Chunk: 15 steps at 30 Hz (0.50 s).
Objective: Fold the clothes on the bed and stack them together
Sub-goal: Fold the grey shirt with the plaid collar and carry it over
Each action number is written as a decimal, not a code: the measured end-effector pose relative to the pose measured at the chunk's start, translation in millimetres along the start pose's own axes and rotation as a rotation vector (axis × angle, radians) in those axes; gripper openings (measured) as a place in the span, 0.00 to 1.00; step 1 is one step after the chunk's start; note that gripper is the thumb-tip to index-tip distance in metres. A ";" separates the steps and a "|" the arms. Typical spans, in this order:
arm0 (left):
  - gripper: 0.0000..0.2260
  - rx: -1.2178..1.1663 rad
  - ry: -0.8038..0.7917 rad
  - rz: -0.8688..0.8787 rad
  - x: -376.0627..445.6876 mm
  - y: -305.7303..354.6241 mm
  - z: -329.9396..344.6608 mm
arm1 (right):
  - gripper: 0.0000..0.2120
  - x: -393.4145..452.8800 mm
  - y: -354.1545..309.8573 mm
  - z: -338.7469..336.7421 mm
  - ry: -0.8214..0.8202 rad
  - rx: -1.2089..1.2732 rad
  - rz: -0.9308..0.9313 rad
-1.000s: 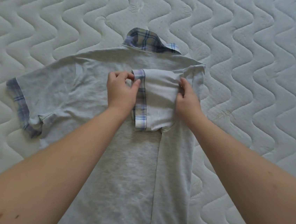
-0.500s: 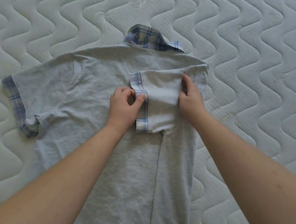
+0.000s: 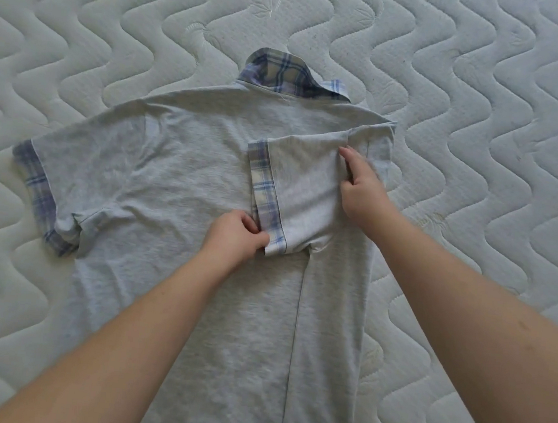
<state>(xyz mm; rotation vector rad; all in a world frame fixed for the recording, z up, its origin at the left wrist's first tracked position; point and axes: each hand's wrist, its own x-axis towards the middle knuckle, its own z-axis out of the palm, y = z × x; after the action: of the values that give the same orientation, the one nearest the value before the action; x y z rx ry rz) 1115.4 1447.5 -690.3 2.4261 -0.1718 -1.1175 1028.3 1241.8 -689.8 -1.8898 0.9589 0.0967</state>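
Mattress [image 3: 85, 11] surface, quilted in a repeating wavy stitch pattern with faint leaf motifs near the top, fills the whole view; no other part of the room is visible to you. At the far left lies the unfolded sleeve [image 3: 79, 169] of the grey shirt [image 3: 186, 167], spread flat on the quilting, its plaid cuff [image 3: 36, 192] pointing outward and its lower corner slightly rumpled. The shirt lies back side up at the centre of the bed, body running toward you, plaid collar [image 3: 285, 74] at the far end. Moving toward the middle, your left hand [image 3: 237, 236] rests on the shirt's back with fingers curled, thumb and fingertips pinching the lower corner of the plaid band [image 3: 267, 196] on the folded sleeve [image 3: 307, 186]. That sleeve lies turned inward over the back, its plaid band running roughly vertical, and the right side panel [image 3: 326, 337] is folded in along a straight lengthwise edge. Further right, your right hand [image 3: 364, 192] lies on the folded sleeve near the shoulder, index finger extended and pressing the cloth down, remaining fingers loosely bent against the fabric; whether they gather any cloth cannot be told. Beyond the shirt's right edge you see only bare mattress.
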 end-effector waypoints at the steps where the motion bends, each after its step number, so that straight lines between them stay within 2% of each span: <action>1: 0.08 -0.034 0.092 0.025 -1.5 1.2 -1.0 | 0.30 -1.9 -0.8 0.2 0.006 0.014 0.005; 3: 0.13 -0.171 0.231 0.086 -1.0 7.4 -3.2 | 0.28 -6.9 -1.6 1.2 0.085 0.113 0.035; 4: 0.18 -0.209 0.239 0.092 2.4 12.3 -3.5 | 0.27 -9.3 -0.5 1.5 0.144 0.183 0.054; 6: 0.24 -0.274 0.168 0.048 12.7 22.6 -2.6 | 0.25 -12.3 2.0 1.4 0.229 0.294 0.115; 9: 0.21 -0.434 0.047 0.076 15.5 40.1 -0.4 | 0.25 -12.7 6.2 3.9 0.200 0.411 0.230; 12: 0.15 -0.384 0.129 0.371 -4.1 57.2 6.2 | 0.20 -7.3 2.5 2.2 0.185 0.555 0.307; 15: 0.12 -0.152 0.117 0.738 -25.3 67.7 15.3 | 0.13 -0.5 0.9 -9.0 0.149 0.695 0.399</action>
<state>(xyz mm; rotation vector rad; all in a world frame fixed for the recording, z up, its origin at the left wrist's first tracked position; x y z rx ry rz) 1092.5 1389.7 -650.6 2.0026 -0.8303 -0.6197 1024.4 1234.8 -685.6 -1.0687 1.2644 -0.1315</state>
